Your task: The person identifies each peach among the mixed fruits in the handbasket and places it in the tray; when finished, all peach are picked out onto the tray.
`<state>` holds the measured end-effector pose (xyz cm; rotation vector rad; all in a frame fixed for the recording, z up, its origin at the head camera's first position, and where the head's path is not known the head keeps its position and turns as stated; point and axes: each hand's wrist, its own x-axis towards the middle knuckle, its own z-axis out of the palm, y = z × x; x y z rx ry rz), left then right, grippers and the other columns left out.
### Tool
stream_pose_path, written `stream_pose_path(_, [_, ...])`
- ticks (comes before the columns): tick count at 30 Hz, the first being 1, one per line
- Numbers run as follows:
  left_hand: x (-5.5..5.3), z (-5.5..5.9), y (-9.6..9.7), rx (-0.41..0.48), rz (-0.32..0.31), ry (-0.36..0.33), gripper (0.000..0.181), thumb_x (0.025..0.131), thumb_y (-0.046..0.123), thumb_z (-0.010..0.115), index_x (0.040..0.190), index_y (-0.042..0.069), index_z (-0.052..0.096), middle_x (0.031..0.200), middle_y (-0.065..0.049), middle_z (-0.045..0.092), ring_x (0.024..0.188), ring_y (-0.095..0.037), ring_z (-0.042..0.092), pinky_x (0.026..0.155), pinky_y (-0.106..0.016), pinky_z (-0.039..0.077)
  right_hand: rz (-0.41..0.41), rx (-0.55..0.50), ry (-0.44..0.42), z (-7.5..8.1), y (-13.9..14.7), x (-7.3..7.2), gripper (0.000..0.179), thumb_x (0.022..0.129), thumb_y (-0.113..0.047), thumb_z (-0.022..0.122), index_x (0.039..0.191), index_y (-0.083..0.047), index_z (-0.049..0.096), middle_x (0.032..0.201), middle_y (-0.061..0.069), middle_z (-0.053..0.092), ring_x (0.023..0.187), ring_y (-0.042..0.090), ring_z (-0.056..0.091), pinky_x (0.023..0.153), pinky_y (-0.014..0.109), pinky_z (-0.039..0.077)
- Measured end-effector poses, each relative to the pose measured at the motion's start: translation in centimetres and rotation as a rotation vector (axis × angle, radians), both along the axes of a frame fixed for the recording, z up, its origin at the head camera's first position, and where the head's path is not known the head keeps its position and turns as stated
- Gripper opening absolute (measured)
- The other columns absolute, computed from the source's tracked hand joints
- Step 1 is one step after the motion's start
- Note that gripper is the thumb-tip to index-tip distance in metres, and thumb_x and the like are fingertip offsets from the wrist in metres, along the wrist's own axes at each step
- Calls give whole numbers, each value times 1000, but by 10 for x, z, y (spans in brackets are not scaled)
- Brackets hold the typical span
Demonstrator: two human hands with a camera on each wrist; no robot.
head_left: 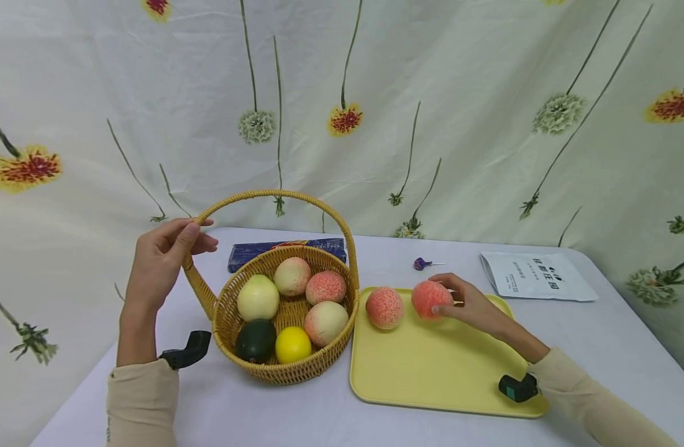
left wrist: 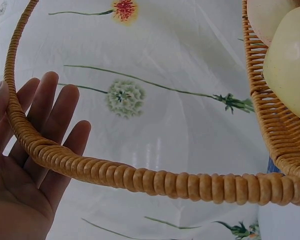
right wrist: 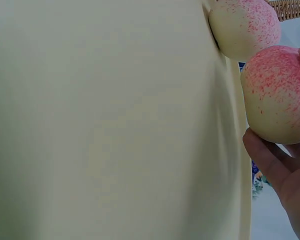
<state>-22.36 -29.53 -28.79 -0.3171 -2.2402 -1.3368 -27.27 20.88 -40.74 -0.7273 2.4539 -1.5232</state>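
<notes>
**Your right hand (head_left: 478, 307) held a peach (head_left: 431, 299) at the yellow tray (head_left: 420, 372)**

Your right fingers were clamped on the peach, with your thumb on its near side, above the tray's far part; whether it touched the tray, I could not tell. A second peach (head_left: 384, 308) sat just left of it, on the tray. Your left hand (head_left: 163, 254) pinched the left side of the wicker basket's (head_left: 290, 374) arched handle (head_left: 280, 194) between thumb and fingers. Inside the basket you had three more peaches (head_left: 326, 324), a pale yellow-green fruit (head_left: 258, 297), a dark green avocado (head_left: 255, 341) and a round yellow fruit (head_left: 293, 345). Behind it on the desk (head_left: 235, 403) lay a dark blue spaghetti box (head_left: 245, 254); beyond the tray lay a lollipop (head_left: 422, 264) and a white pouch (head_left: 543, 276).
</notes>
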Motion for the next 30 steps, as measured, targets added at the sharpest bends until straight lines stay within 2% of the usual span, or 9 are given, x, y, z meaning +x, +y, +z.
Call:
stream_pose_path(9, [0, 0, 1, 1, 1, 4, 27, 100, 21, 51, 117, 6, 65, 84, 12, 71, 82, -4, 69, 76, -14, 52, 14, 34, -23, -5, 2, 1, 51, 89, -23, 66, 134, -11, 45, 125, 14, 55, 110, 30, 55, 86, 37, 50])
stream_pose_path(19, [0, 0, 1, 10, -13, 10, 26, 100, 20, 51, 117, 6, 65, 84, 10, 71, 81, -4, 69, 76, -13, 52, 25, 29, -12, -10, 3, 1, 50, 89, -21, 67, 133, -11, 46, 124, 13, 57, 109, 29, 55, 86, 33, 50])
stream_pose_path(30, [0, 0, 0, -5, 2, 7, 28, 100, 22, 51, 118, 6, 65, 84, 10, 71, 81, -4, 69, 77, -13, 51, 69, 28, -4, -11, 2, 2, 51, 90, -18, 65, 136, -10, 44, 124, 13, 57, 107, 26, 56, 84, 29, 50])
